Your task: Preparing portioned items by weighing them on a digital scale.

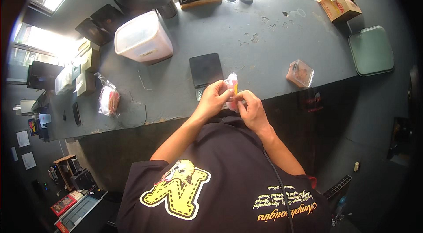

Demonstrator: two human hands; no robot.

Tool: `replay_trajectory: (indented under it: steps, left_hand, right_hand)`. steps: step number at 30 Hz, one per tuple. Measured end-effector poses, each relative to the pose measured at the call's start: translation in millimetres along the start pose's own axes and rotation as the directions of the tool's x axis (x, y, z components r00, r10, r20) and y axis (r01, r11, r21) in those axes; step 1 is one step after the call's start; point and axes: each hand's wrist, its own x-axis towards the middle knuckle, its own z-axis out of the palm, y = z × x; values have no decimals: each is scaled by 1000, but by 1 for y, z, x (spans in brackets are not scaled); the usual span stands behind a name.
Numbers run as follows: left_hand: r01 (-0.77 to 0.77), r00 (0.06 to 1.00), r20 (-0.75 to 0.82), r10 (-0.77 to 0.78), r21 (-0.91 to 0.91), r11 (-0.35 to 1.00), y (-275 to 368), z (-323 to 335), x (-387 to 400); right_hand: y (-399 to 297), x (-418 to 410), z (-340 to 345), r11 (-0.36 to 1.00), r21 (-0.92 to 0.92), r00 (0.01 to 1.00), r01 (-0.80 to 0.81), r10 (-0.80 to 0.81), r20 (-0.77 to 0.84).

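Observation:
My left hand pinches the upper part of a small clear plastic packet with pink, yellow and white on it. Lower down, the fingers of my right hand grip the same packet close to my chest. My fingers hide its middle, so its contents cannot be made out. Just left of the packet lies a black digital scale, its display partly covered by my left hand. A clear square tub with something brown inside stands to the right, near the counter's front edge.
On the grey counter a large white lidded container stands behind left. A clear bag of pink and white items and a phone lie left. A cardboard box and a green lid are far right. A cable hangs down my shirt.

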Motion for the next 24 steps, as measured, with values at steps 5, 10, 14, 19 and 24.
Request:
replay_trajectory:
  steps: [5, 10, 14, 19, 24]
  left_hand:
    - [-24, 976, -214, 51, 128, 991, -22, 45, 51]
    - [-54, 949, -314, 17, -107, 993, -33, 60, 62]
    - [-81, 926, -377, 22, -142, 987, -52, 66, 58]
    - [-45, 892, -448, 57, 36, 998, -49, 65, 53]
    - [-143, 864, -495, 94, -63, 988, -50, 63, 48]
  right_hand:
    - [43, 18, -30, 994, -94, 991, 56, -67, -116]
    - [65, 34, -52, 985, -144, 994, 90, -97, -43]
    - [78, 44, -59, 996, -74, 995, 46, -39, 87]
    - [84, 53, -51, 999, -29, 983, -17, 22, 181]
    - [102, 54, -32, 869, 364, 913, -336, 205, 353]
